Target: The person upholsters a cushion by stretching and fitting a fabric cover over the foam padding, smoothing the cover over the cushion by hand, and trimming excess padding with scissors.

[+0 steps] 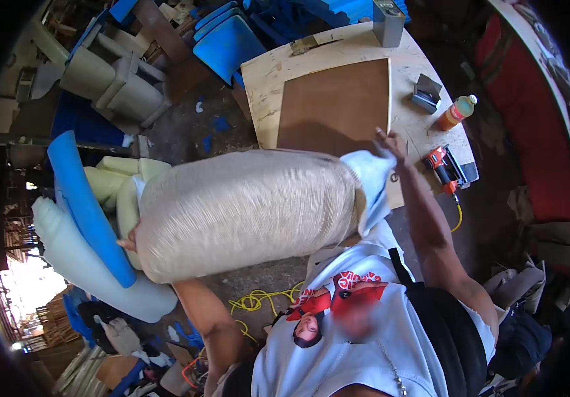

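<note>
A long, thick cushion [252, 212] in shiny beige ribbed fabric lies across the view, held up off the floor. My left hand [129, 242] grips its left end from below, with only some fingers showing past the edge. At the right end a pale blue-white cloth flap [370, 185] hangs out and is partly blurred. My right hand [393, 144] is raised just above this flap, its fingers apart, over the table's edge. The cushion's underside is hidden.
A wooden table [265, 76] carries a brown board [334, 102], a metal tin [388, 23], a dark open box [425, 92], a bottle [456, 112] and an orange staple gun [442, 167]. A yellow hose [258, 299] crosses the floor. Foam rolls [90, 205] stand left; blue chairs [229, 46] behind.
</note>
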`<state>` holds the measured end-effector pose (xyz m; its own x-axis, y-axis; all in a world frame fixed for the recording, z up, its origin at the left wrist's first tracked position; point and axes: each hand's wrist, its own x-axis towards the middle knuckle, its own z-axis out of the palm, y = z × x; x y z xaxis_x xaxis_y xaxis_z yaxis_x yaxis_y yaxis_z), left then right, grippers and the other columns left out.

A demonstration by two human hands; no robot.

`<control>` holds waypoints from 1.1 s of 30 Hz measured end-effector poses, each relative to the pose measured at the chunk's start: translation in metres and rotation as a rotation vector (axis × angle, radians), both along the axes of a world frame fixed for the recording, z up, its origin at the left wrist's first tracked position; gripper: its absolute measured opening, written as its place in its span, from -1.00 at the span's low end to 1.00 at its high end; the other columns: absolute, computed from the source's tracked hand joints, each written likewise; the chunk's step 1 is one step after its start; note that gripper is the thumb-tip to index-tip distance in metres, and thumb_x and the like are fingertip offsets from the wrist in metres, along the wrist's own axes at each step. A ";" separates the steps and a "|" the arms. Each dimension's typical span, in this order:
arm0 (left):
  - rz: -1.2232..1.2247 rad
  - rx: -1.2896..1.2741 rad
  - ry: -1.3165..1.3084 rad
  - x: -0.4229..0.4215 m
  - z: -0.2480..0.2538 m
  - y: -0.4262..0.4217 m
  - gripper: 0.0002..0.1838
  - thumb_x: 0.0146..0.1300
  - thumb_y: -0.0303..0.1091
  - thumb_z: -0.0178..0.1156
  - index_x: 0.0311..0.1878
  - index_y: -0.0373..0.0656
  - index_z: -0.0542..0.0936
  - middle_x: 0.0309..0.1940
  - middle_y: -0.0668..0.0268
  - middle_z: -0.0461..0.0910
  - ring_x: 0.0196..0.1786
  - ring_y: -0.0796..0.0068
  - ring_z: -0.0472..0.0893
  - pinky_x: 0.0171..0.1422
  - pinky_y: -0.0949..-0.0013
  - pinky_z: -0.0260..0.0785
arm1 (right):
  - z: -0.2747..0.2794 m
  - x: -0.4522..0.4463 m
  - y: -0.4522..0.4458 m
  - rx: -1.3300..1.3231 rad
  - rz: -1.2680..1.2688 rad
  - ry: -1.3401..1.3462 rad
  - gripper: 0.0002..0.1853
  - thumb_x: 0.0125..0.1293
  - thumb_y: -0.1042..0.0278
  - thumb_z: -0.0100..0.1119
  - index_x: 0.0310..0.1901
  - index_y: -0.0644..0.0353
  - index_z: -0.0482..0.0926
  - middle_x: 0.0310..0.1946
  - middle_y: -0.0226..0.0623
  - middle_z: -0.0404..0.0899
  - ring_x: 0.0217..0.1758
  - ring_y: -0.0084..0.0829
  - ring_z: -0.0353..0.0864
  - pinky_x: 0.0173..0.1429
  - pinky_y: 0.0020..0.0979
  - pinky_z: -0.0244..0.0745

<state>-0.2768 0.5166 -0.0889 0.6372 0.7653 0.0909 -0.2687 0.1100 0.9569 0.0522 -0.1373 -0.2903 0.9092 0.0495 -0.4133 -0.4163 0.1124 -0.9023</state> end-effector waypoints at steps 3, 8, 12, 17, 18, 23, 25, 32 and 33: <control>0.061 0.051 -0.013 0.062 -0.019 0.023 -0.37 0.39 0.07 0.04 0.23 -0.34 0.37 0.25 -0.05 0.35 0.30 0.04 0.35 0.42 0.01 0.14 | 0.051 0.004 -0.041 0.160 0.042 -0.253 -0.41 0.35 -0.06 0.23 0.11 0.39 0.49 -0.45 -0.36 0.58 -0.40 -0.57 0.58 -0.35 -0.50 0.51; 0.031 0.305 -0.002 0.206 -0.027 -0.005 -0.27 0.38 0.05 0.05 0.37 -0.37 0.22 0.41 -0.09 0.15 0.45 0.01 0.18 0.53 0.03 -0.07 | 0.179 0.001 -0.061 -0.339 0.099 -0.511 -0.35 0.37 -0.14 0.03 0.20 0.34 0.49 -0.41 -0.37 0.58 -0.44 -0.62 0.56 -0.47 -0.52 0.44; 0.136 0.692 0.161 0.263 -0.042 -0.175 -0.24 0.42 -0.05 0.00 0.48 -0.40 0.08 0.54 -0.15 -0.06 0.55 -0.03 0.04 0.61 0.05 -0.23 | 0.172 0.031 -0.016 -0.886 -0.032 -0.331 -0.42 0.35 -0.15 0.03 -0.16 0.37 0.63 -0.35 -0.06 0.66 -0.30 -0.20 0.69 -0.23 -0.23 0.57; 0.046 0.899 0.143 0.238 -0.056 -0.272 -0.27 0.47 0.04 -0.11 0.44 -0.41 0.19 0.50 -0.22 0.02 0.54 -0.19 0.01 0.59 -0.02 -0.22 | 0.211 0.057 0.084 -1.221 0.104 -0.222 -0.34 0.41 -0.23 -0.24 -0.29 0.22 0.71 -0.48 -0.27 0.71 -0.38 -0.32 0.71 -0.16 -0.25 0.60; 0.000 0.899 0.140 0.232 -0.050 -0.284 -0.29 0.47 0.03 -0.10 0.44 -0.40 0.20 0.49 -0.22 0.04 0.54 -0.18 0.02 0.59 -0.01 -0.19 | 0.218 0.064 0.080 -1.208 0.144 -0.146 -0.36 0.44 -0.20 -0.28 -0.18 0.17 0.71 -0.45 -0.33 0.71 -0.40 -0.35 0.70 -0.25 -0.27 0.62; 0.066 0.710 0.038 0.158 -0.052 -0.340 -0.39 0.44 -0.12 0.00 0.39 -0.39 0.27 0.43 -0.21 0.15 0.50 -0.17 0.13 0.55 0.03 -0.03 | 0.236 0.058 0.066 -1.012 0.247 -0.100 -0.19 0.37 -0.44 -0.26 0.00 0.26 0.63 -0.49 -0.08 0.66 -0.55 -0.25 0.67 -0.48 -0.23 0.55; -0.007 0.774 0.111 0.131 -0.069 -0.353 -0.46 0.40 -0.25 0.07 0.33 -0.38 0.32 0.38 -0.19 0.22 0.43 -0.15 0.25 0.49 0.06 0.10 | 0.230 0.062 0.063 -0.958 0.223 -0.139 -0.12 0.34 -0.51 -0.29 -0.04 0.32 0.63 -0.53 -0.12 0.62 -0.55 -0.28 0.67 -0.51 -0.21 0.52; 0.198 0.824 0.110 0.135 -0.070 -0.351 -0.63 0.27 -0.45 0.18 0.14 -0.28 0.47 0.11 -0.06 0.47 0.14 -0.07 0.47 0.24 0.09 0.35 | 0.256 0.000 0.051 -1.025 0.105 -0.966 -0.48 0.36 -0.11 0.11 -0.06 0.30 0.58 -0.21 -0.11 0.61 -0.13 -0.22 0.65 -0.16 -0.24 0.52; 0.198 0.876 0.129 0.137 -0.068 -0.350 -0.67 0.26 -0.46 0.19 0.09 -0.26 0.51 0.03 -0.03 0.50 0.06 -0.04 0.51 0.15 0.11 0.39 | 0.270 -0.037 0.062 -0.853 0.059 -1.136 -0.61 0.31 0.05 0.26 -0.14 0.28 0.60 -0.17 -0.10 0.59 -0.11 -0.20 0.61 -0.07 -0.23 0.52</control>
<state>-0.1402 0.1669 -0.1571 0.5469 0.5524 0.6291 -0.0899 -0.7083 0.7001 0.0152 -0.0749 -0.0203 0.7674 0.2092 0.6060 0.5837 -0.6190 -0.5255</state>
